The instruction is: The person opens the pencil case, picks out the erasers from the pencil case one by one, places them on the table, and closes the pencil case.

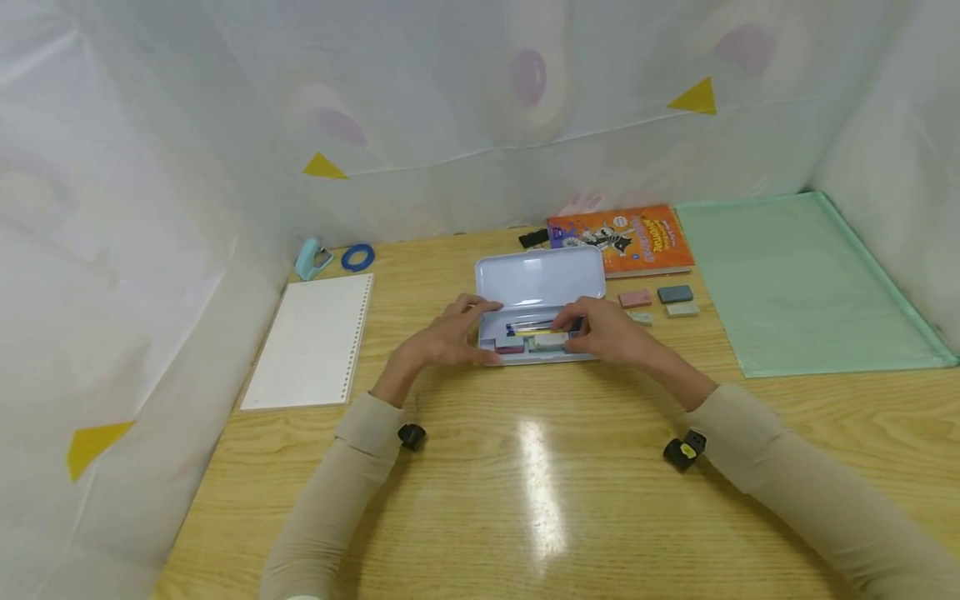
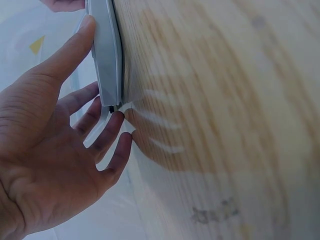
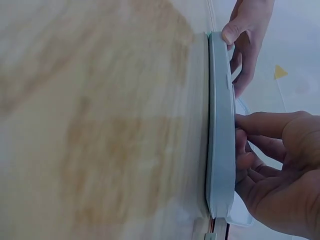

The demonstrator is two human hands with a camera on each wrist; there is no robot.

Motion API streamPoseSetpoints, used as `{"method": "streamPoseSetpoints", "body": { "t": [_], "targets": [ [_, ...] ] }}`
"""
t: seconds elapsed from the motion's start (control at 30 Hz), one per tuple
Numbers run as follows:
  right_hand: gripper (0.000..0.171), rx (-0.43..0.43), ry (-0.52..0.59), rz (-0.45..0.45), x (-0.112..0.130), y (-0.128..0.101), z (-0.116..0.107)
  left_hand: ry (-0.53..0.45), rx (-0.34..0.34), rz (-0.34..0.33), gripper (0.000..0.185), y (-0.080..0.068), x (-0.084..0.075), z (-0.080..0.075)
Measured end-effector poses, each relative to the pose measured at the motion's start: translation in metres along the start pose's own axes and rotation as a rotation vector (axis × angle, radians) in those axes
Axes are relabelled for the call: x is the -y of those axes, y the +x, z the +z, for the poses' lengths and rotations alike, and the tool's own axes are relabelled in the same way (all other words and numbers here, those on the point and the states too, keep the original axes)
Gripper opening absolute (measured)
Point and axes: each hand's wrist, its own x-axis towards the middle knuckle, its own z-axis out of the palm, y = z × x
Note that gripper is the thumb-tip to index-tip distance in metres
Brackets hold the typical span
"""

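A light blue pencil case (image 1: 540,279) stands with its lid raised on the wooden table. Inside are several pens (image 1: 528,327), a blue-and-pink eraser (image 1: 510,344) and a pale eraser (image 1: 549,340). My left hand (image 1: 447,333) grips the case's left end, thumb at the front corner and fingers toward the hinge. In the left wrist view the thumb presses the case wall (image 2: 108,60). My right hand (image 1: 606,331) reaches into the right end with bent fingers. The case's front wall (image 3: 221,130) hides those fingertips in the right wrist view; I cannot tell what they hold.
Right of the case lie a pink eraser (image 1: 635,298), a dark blue eraser (image 1: 675,293) and pale ones (image 1: 682,310). An orange book (image 1: 660,242) lies behind, beside a green mat (image 1: 817,292). At left are a notepad (image 1: 311,342), a stapler (image 1: 309,260) and blue tape (image 1: 357,257).
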Motion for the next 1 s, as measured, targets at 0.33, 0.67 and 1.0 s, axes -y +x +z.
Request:
{"method": "streamPoseSetpoints", "body": {
  "t": [0.33, 0.67, 1.0],
  "targets": [
    [0.021, 0.004, -0.012, 0.005, 0.005, 0.0, -0.001, 0.0, 0.004, -0.007, 0.088, 0.0, 0.0, 0.0],
    [0.02, 0.011, 0.076, 0.019, -0.007, -0.014, -0.018, 0.013, 0.001, 0.0, 0.088, -0.001, 0.0, 0.0],
    [0.026, -0.096, 0.184, 0.158, -0.016, -0.037, -0.05, 0.009, -0.002, 0.001, 0.088, -0.001, -0.001, 0.0]
  ]
}}
